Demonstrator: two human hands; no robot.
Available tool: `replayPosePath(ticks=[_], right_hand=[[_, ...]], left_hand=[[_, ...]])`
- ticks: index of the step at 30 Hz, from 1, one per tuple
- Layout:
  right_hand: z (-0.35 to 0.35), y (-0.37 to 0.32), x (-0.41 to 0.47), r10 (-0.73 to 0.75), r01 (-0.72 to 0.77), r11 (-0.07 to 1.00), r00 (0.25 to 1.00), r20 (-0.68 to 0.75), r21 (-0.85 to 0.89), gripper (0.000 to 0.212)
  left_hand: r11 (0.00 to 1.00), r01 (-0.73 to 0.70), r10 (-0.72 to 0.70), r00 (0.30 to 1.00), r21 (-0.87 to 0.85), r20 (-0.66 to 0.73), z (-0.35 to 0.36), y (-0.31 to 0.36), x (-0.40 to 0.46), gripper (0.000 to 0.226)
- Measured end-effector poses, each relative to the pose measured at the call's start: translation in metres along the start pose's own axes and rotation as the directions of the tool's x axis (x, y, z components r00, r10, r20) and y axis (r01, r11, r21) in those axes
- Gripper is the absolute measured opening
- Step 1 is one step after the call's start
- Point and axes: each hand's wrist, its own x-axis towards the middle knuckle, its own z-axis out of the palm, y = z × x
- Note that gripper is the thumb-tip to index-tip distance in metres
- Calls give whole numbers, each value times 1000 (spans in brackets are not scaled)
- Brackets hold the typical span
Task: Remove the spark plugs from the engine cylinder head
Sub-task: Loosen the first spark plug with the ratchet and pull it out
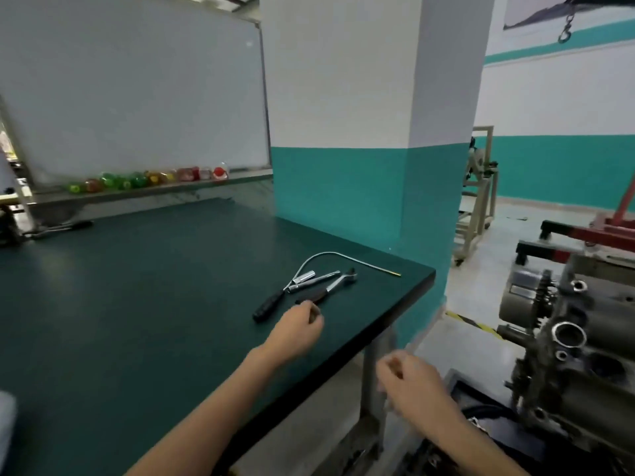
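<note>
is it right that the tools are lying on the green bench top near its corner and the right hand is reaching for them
Not quite: it is the left hand that reaches toward the tools on the green bench top. The right hand is off the bench edge, blurred. The head view shows this.

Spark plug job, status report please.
Left hand reaching for ratchet on bench, nothing gripped. Right hand blurred, apparently empty. Engine untouched. Nothing in the way.

— What carries the tools?
— A dark green matte workbench (144, 304).
— And on it?
— Centre-right: chrome ratchet wrench (335, 285), silver socket (304, 278), black-handled flexible pick-up tool (271, 304).
</note>
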Motion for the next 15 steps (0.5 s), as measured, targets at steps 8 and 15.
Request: replayPosePath(ticks=[8,15], right_hand=[[54,-63,175,88,-100,931,995,48,350,21],[74,-57,237,103,-111,979,993,58,168,27]], left_hand=[[955,93,-107,994,280,34,19,-44,129,32],[897,189,-241,967,400,84,30,-49,182,51]])
